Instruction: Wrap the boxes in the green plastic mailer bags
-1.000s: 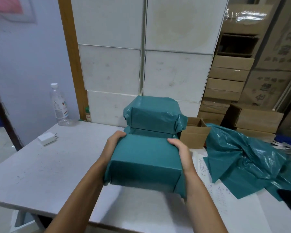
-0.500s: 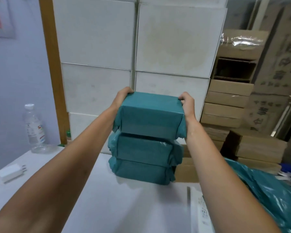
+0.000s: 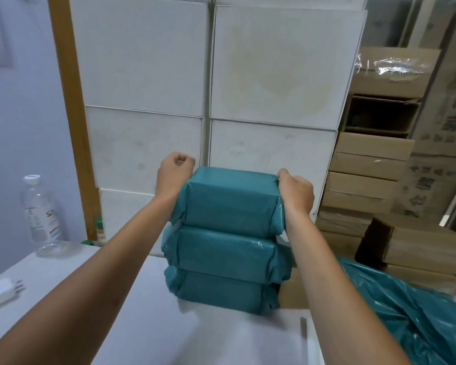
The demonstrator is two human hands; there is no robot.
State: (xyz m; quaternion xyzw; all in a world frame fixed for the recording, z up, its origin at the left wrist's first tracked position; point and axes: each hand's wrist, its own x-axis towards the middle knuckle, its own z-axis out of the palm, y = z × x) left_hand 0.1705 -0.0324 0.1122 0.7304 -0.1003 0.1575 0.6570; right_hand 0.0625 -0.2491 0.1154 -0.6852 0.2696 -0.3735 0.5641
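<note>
Three boxes wrapped in green mailer plastic stand stacked at the back of the white table (image 3: 142,325). The top wrapped box (image 3: 229,204) rests on the middle one (image 3: 221,254), which sits on the bottom one (image 3: 216,291). My left hand (image 3: 174,175) is curled into a loose fist beside the top box's far left corner, holding nothing, its wrist against the plastic. My right hand (image 3: 296,191) is curled against the top box's right end, thumb on its upper edge. Loose green mailer bags (image 3: 419,312) lie crumpled at the right.
A water bottle (image 3: 41,214) and a white charger plug (image 3: 0,291) are at the table's left. Large white boxes (image 3: 274,75) form a wall behind the stack. Brown cartons (image 3: 366,180) are piled at the right. A small cardboard box (image 3: 291,291) stands just behind the stack's right side.
The wrapped box I carried in both hands has gone up and onto the two stacked ones. My left hand has let go and closed into a fist.
</note>
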